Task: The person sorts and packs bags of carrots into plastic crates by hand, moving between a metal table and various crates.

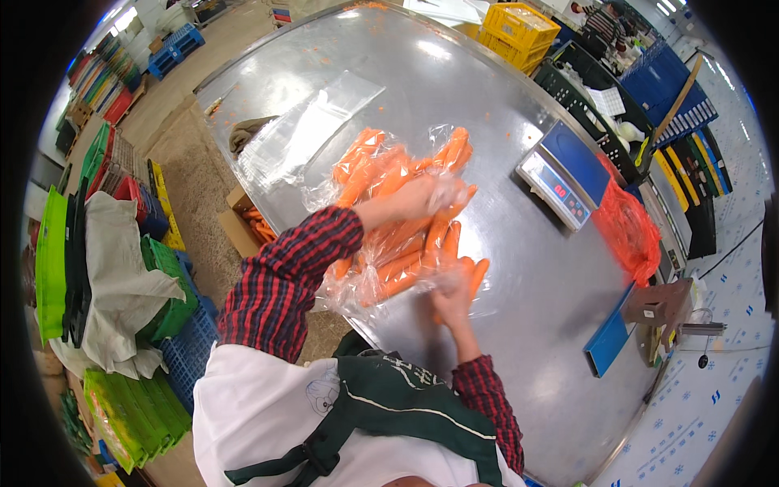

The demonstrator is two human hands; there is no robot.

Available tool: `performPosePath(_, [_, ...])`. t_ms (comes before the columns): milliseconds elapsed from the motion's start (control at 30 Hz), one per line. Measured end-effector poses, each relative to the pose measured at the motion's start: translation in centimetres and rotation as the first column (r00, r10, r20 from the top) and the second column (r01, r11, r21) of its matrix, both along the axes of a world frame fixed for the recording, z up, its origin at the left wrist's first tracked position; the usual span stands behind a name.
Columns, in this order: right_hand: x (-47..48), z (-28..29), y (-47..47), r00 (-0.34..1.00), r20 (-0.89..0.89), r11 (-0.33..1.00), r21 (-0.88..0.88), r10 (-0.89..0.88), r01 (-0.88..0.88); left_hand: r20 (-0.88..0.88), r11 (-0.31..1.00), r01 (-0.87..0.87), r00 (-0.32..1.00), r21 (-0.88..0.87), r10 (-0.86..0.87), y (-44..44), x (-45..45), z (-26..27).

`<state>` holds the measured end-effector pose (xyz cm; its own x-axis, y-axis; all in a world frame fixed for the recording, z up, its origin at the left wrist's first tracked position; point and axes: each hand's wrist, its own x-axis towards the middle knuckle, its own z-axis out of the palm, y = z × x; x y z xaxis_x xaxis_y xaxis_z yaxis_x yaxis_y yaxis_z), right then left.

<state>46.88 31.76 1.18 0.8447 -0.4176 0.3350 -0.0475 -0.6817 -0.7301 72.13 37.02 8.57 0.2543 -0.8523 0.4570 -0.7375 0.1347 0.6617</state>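
Note:
Several clear plastic bags of carrots (398, 268) lie in a heap on the stainless steel table (535, 304). Above the right side of the heap, my left hand (420, 196) is blurred, with clear film at its fingers; its grip is unclear. My right hand (451, 298) is at the heap's near right edge, its fingers bent against clear film beside carrot ends. Behind the heap, flat clear plastic bags (310, 134) are spread next to a dark cloth (246, 133). A digital scale (563, 176) with a blue platform stands to the right.
A cardboard box (240, 228) of loose carrots is beyond the table's left edge. Yellow crates (520, 30) stand at the back. Right of the scale lies a red plastic bag (627, 225), near a blue-plated device (611, 335). A person (602, 27) is far off at the upper right.

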Motion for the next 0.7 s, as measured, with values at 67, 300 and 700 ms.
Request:
performPosePath(67, [-2.8,1.4,-2.6,0.995,-0.016,0.965,0.243,-0.097,0.098,-0.260,0.989,-0.147,0.955,0.015,0.146,-3.7,2.1,2.7])
performPosePath(300, [-5.2,2.4,0.8,0.933,-0.192,0.952,0.089,0.305,-0.293,-0.696,0.892,-0.372,0.712,-0.257,0.097,-9.5,12.1,14.6])
performPosePath(700, [2.4,2.9,8.6,0.663,-0.491,0.807,0.160,0.564,-0.568,0.671,0.882,-0.087,0.684,0.463,-0.285,-8.4,12.6,3.2])
